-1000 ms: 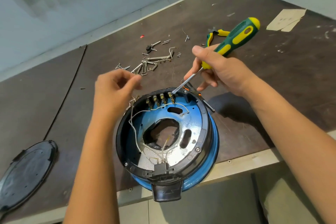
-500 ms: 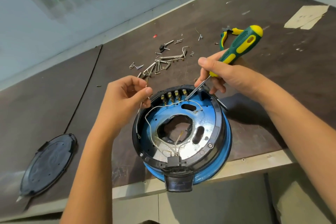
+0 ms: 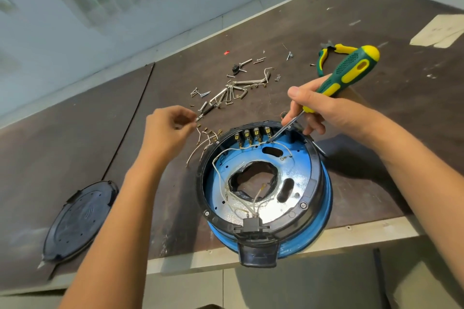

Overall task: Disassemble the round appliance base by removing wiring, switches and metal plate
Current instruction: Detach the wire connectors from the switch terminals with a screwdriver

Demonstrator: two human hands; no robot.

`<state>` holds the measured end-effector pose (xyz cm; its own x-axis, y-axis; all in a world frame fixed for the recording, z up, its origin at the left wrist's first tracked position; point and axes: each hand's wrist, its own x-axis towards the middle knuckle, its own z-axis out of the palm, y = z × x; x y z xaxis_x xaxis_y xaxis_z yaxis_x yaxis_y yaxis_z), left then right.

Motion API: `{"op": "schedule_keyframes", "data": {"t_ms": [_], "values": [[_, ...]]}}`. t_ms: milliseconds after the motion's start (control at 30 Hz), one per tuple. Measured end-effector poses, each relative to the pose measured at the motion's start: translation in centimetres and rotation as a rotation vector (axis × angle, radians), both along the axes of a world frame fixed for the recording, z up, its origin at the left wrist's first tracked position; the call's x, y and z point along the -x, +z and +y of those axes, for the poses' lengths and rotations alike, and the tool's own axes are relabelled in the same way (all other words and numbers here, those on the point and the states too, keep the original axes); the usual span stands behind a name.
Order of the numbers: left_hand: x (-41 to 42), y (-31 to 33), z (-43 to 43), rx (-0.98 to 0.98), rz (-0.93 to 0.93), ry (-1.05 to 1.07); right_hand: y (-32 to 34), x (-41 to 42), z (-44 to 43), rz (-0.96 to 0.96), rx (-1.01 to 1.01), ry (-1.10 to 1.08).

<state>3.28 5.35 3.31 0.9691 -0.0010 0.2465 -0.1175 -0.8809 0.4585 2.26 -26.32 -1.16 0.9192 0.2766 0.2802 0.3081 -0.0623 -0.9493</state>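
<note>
Right hand (image 3: 324,114) grips the green-and-yellow screwdriver (image 3: 349,71), tip at the round blue base's (image 3: 327,195) far brass switch terminals (image 3: 251,135); a slip could snap them. Left hand (image 3: 170,130) pinched, contents unclear.

The left forearm (image 3: 120,208) is showing bare from 7 o'clock, the right forearm (image 3: 414,170) from 4 o'clock. The left hand (image 3: 167,130) and right hand (image 3: 324,113) are going bare too, with the right thumbnail (image 3: 292,94) looking trimmed short.

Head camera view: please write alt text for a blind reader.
A person's right hand holds a green-and-yellow screwdriver with its tip at the switches inside a round appliance base. The left hand, loosely curled, hovers over loose wires beside the base.
</note>
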Motion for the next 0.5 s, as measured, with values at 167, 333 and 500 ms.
{"op": "schedule_keyframes", "data": {"t_ms": [167,333,500], "values": [[0.4,-1.5,-3.5,-0.104,-0.012,-0.165,0.2,0.4,-0.9,-0.083,0.083,0.045],[1.3,-2.8,-8.0,-0.245,0.093,-0.394,0.9,1.2,-1.0,-0.165,0.169,0.02],[1.0,-4.0,-9.3,-0.208,0.072,-0.346,1.0,1.6,-0.4,-0.132,0.37,0.03]]}}
